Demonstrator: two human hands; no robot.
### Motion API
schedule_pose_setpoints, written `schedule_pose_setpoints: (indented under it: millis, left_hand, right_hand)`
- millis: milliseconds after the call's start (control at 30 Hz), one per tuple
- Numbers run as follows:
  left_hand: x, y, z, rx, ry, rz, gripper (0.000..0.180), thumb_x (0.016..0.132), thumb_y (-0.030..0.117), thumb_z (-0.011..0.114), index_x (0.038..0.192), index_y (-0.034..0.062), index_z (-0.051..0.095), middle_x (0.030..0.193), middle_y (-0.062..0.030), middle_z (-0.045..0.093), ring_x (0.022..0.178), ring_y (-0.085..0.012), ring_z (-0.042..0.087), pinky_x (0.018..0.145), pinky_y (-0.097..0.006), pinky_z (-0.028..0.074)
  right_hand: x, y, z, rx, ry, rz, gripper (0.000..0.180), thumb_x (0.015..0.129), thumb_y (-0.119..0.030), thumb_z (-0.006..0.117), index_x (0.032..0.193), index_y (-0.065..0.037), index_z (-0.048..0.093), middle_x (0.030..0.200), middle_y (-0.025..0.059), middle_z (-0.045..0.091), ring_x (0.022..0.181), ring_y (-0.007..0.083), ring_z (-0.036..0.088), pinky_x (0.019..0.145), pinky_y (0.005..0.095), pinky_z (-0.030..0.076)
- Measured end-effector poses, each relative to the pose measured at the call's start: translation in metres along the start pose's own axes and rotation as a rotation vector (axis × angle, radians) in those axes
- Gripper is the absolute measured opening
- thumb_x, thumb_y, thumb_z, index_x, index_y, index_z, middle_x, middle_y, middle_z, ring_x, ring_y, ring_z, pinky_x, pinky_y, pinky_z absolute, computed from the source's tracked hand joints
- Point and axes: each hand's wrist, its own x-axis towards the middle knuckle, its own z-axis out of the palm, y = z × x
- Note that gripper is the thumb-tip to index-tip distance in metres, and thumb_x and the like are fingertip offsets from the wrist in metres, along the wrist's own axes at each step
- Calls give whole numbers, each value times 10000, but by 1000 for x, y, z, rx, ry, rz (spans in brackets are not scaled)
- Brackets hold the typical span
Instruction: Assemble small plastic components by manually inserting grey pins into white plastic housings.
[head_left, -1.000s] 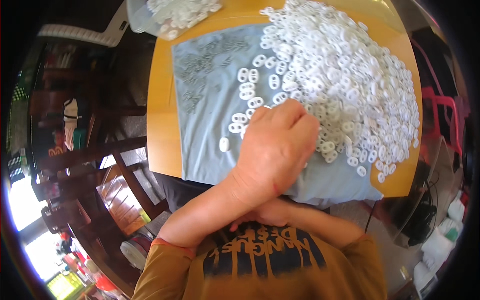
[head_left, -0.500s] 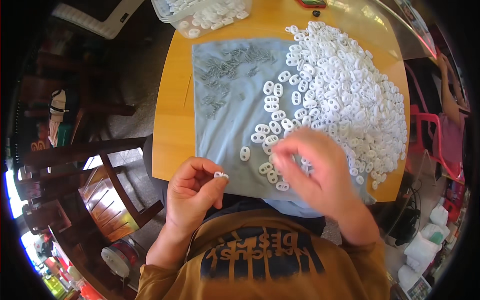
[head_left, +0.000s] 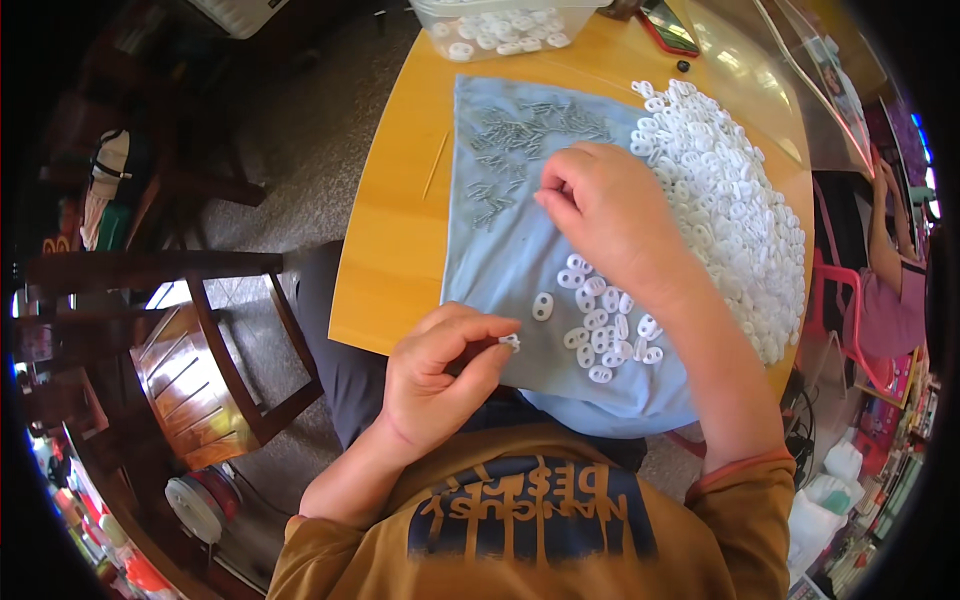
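Observation:
My left hand (head_left: 448,372) is closed in a pinch near the table's front edge. Between thumb and forefinger it grips a small white two-holed plastic piece (head_left: 511,342). Over the middle of the blue-grey cloth (head_left: 500,270) hovers my right hand (head_left: 610,205), just beside a scatter of thin metal springs (head_left: 497,135). Its fingers are curled and drawn together; whether anything is between them is hidden. A lone white piece (head_left: 543,306) lies on the cloth between my hands, with a loose cluster of similar pieces (head_left: 600,335) below my right forearm.
A large heap of white pieces (head_left: 740,210) covers the table's right side. At the back stand a clear plastic tub (head_left: 500,35) of white pieces and a red-edged phone (head_left: 670,30). A thin stick (head_left: 436,165) lies left of the cloth. Another person's arm (head_left: 885,215) shows at far right.
My right hand has moved from the white pieces up and away to the springs. My left hand keeps its pinch on the white piece. The whole view has shifted.

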Motion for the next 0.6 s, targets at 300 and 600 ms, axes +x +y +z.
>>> schedule_pose_setpoints:
  millis: [300,600]
  left_hand:
    - [1,-3,-2,70,-38,125,171,764,-34,626,928,9,648,759,-49,574,627,-99,535,570,-216,425]
    - [5,0,-4,145,-34,141,198,736,-49,640,922,18,655,742,-57,580,625,-130,553,560,-234,438]
  right_hand:
    - [7,-3,-1,61,-43,-37,89,682,-54,598,651,-22,521,666,117,550,664,313,548,609,410,438]
    - [2,-3,-3,427,-26,101,117,748,-66,603,739,-2,507,680,114,533,623,271,525,568,338,425]
